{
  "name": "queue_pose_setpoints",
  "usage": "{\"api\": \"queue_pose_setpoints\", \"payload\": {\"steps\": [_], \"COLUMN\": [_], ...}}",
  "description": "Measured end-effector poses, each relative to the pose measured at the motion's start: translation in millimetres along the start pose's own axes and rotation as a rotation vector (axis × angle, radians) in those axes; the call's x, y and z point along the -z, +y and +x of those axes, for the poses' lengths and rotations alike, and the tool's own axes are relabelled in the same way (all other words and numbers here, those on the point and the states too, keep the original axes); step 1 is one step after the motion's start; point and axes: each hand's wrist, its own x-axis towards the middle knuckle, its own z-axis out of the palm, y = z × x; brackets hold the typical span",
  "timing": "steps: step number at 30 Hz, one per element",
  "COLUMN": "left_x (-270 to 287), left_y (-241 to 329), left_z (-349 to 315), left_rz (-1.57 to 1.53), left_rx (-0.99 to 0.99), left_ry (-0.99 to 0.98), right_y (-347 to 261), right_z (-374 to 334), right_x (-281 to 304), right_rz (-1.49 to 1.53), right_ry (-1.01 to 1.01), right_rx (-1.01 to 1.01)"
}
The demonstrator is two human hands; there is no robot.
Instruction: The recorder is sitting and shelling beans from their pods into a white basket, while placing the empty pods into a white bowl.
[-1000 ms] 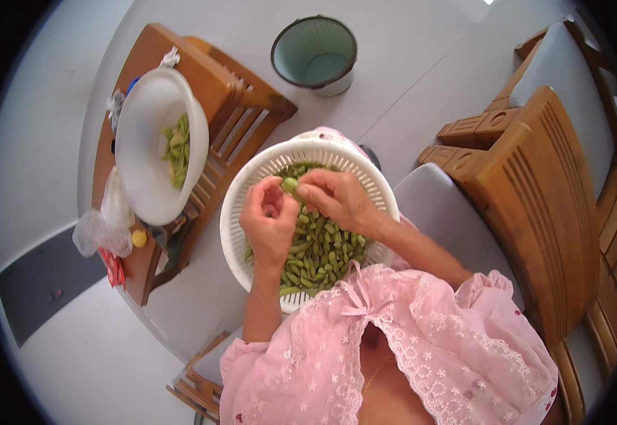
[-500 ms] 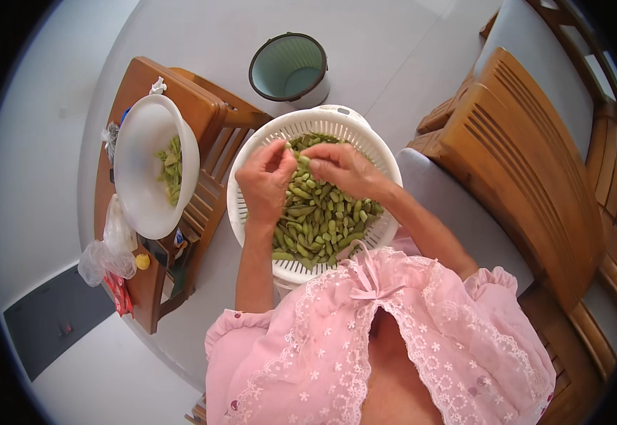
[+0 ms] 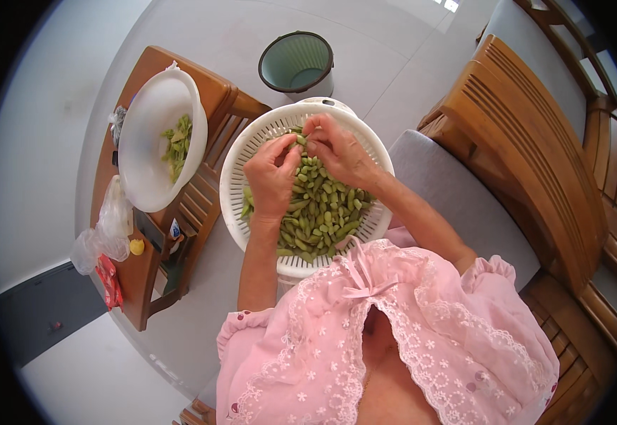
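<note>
Over a round white plastic basket's far rim side, left hand and right hand pinched a small green pod; slackened pressure risked dropping it.

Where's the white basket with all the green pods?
In the head view, the white basket is near the middle, under the left hand and right hand, just below the bucket.

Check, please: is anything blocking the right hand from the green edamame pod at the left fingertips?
Nothing visible stands between the right hand and the edamame pod; the left hand holds it over the white colander.
</note>
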Motion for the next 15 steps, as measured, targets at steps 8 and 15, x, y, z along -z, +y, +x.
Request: {"api": "queue_pose_setpoints", "payload": {"steps": [8,15], "left_x": [19,18], "left_y": [0,-9], "left_z": [-4,-6], "left_rz": [-0.457,-0.501], "left_rx": [0.348,0.367], "left_ry": [-0.110,-0.090], "right_y": [-10,-13], "right_z": [4,2], "right_x": [-4,-7], "right_rz": [-0.161,-0.160], "right_ry": [-0.075,-0.101], "right_rx": [0.184,0.122]}}
